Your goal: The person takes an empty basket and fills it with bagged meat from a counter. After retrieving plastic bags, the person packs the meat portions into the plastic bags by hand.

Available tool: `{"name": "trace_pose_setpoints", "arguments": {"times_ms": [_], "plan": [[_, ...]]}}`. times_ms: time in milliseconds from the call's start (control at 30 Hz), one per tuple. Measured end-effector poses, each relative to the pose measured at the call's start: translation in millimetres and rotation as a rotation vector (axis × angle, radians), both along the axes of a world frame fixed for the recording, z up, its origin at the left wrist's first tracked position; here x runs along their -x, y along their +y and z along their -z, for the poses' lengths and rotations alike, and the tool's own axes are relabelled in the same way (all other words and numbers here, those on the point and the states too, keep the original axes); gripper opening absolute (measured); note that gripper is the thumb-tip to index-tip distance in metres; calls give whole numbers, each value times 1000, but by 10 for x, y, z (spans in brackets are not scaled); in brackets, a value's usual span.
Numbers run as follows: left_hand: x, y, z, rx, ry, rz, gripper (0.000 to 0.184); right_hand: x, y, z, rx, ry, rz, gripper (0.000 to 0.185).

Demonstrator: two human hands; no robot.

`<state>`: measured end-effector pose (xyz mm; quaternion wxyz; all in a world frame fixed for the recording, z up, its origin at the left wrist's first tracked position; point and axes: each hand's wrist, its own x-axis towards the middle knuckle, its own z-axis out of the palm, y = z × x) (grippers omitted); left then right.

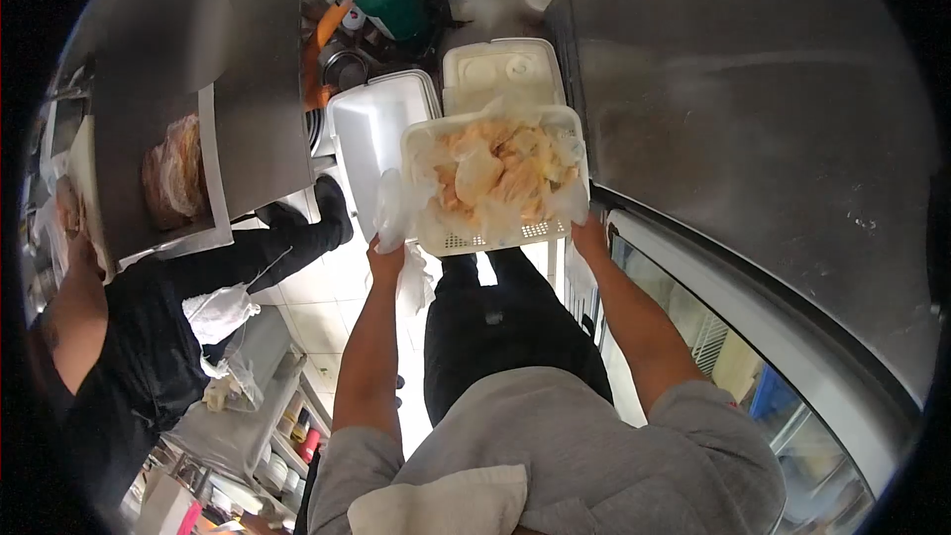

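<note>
A cream perforated plastic basket [500, 235] is in front of my body, heaped with pale orange pieces that look like raw chicken [505, 173]. Clear plastic bag film lies among the pieces and over the sides. My left hand [386, 258] is closed at the near left corner, gripping a bunched clear plastic bag [392, 208]; whether it also holds the basket's edge is hidden. At the near right corner, my right hand [591, 238] is closed on the basket's side, with film just above its fingers.
A white tub [381, 109] and a cream lidded container [503, 64] stand beyond the basket. Behind them is a green tank [391, 2] with a hose. A steel counter [753, 69] and glass-fronted fridge [763, 396] flank my right. Another person [139, 347] works at left.
</note>
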<state>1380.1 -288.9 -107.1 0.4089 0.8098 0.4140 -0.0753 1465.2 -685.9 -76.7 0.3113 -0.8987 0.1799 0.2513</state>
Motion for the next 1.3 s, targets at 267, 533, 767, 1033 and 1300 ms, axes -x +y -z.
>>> {"name": "trace_pose_setpoints", "arguments": {"times_ms": [267,533,767,1033,1300], "plan": [[-60,116,469,65,-116,216,39,-228,-197,288,101,-253,-179,35],[-557,-128,666,101,-46,134,36,-665,64,659,409,-78,-378,41],[-363,24,1197,245,-151,138,40,-622,255,428,353,-48,-121,51],[498,124,1486,274,-140,318,23,-646,238,633,343,-268,-276,50],[970,288,1626,89,91,435,26,-1097,409,534,230,132,-172,51]]}}
